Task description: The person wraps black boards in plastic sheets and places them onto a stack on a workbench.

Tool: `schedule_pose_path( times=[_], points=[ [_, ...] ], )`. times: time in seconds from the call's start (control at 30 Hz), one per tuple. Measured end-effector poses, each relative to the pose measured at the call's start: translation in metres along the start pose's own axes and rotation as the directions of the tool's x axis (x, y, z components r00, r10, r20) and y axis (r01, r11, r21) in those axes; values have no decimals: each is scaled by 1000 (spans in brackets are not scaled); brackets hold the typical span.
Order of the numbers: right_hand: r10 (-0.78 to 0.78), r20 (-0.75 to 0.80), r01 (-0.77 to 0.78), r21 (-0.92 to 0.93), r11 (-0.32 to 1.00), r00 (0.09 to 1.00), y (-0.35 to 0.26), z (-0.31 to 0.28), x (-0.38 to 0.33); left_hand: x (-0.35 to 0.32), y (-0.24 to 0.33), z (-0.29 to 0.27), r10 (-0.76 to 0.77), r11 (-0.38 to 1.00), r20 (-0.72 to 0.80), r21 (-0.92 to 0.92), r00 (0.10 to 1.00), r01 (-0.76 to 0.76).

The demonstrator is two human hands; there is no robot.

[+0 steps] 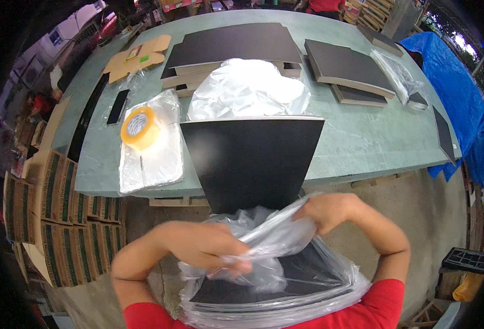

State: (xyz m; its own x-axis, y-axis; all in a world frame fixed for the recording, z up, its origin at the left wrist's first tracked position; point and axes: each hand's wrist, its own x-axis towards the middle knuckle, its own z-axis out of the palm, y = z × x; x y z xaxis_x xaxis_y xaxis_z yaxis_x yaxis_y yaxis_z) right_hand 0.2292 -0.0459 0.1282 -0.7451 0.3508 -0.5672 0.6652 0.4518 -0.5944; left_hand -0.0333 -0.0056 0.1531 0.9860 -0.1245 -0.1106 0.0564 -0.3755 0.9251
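Clear plastic film (297, 237) is gripped at both ends of a gathered fold, stretched slantwise between the fingers of the left hand (206, 245) and those of the right hand (331, 211). The left fingers are curled around the lower end of the fold, a little blurred; the right fingers are pinched on its higher end, farther from the body. Below the fingers, close against the person's red shirt (151, 316), the same film spreads loosely around a flat black slab (308, 268), which shows through it.

Just beyond the fingers, a black panel (253, 159) stands tilted at the near edge of the green table (363, 137), with crumpled whitish plastic (250, 90) behind its top edge. Farther ahead of the fingers lies a stack of black boards (231, 46). Ahead and to the left of the left fingers, a roll of yellowish tape (139, 129) rests on a flat pile of plastic sheets (159, 167), with a dark phone (118, 107) just beside it and flattened cardboard (138, 59) beyond. Ahead and to the right of the right fingers are more black slabs (349, 66), and past them a blue tarp (445, 90). Brown cartons (69, 236) stand left of the left fingers, below the tabletop.
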Motion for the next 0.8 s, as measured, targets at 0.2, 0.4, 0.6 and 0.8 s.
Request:
schedule_pose_path(
  times=[0.2,0.4,0.6,0.8],
  points=[
    [416,-453,-609,-483,629,789,1,22,16,2,-30,35,-347,351,-490,723,800,595],
    [361,-135,-345,-706,618,923,-36,16,7,-12,-51,22,-653,134,-470,701,594,701],
    [226,-834,-106,200,974,503,-44,-35,-16,-44,-69,52,-507,424,-285,739,814,523],
    [22,-990,-184,-4,983,136,-10,-8,3,-75,-16,-32,-51,826,-963,-190,-264,531]
  ],
)
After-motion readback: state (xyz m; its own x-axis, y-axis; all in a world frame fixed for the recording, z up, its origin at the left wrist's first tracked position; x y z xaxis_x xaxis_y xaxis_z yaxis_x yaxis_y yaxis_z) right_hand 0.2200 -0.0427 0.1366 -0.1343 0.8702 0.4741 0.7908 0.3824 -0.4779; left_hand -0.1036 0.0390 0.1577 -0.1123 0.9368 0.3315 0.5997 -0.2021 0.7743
